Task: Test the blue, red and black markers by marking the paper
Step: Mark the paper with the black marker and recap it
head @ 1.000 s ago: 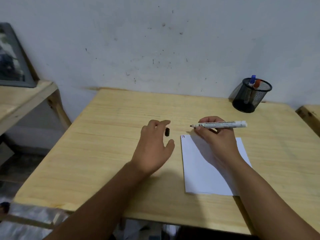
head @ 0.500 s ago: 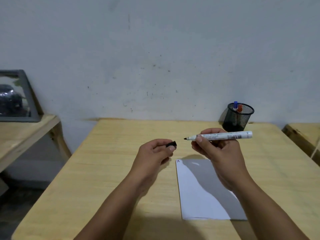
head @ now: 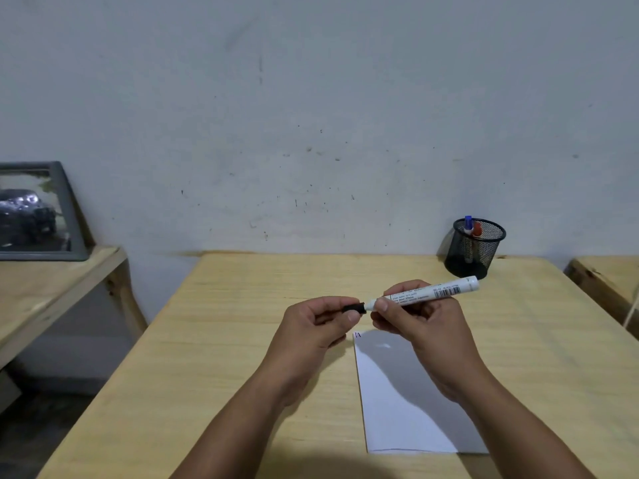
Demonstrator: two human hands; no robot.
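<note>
My right hand (head: 420, 321) holds a white-barrelled black marker (head: 427, 292) level above the table, tip pointing left. My left hand (head: 313, 328) pinches the black cap (head: 354, 308), which sits over the marker's tip. Below both hands lies a white sheet of paper (head: 404, 402) with small red and blue marks at its top left corner (head: 358, 335). A blue-capped marker (head: 468, 225) and a red-capped marker (head: 477, 229) stand in a black mesh pen cup (head: 473, 248) at the back right of the wooden table (head: 214, 357).
A framed picture (head: 34, 212) leans against the wall on a wooden shelf (head: 52, 281) to the left. Another wooden surface (head: 608, 274) borders the table on the right. A pale wall stands right behind the table.
My left hand picked the cap up off the table and brought it to the marker's tip. Both hands rose, and the view tilted upward.
</note>
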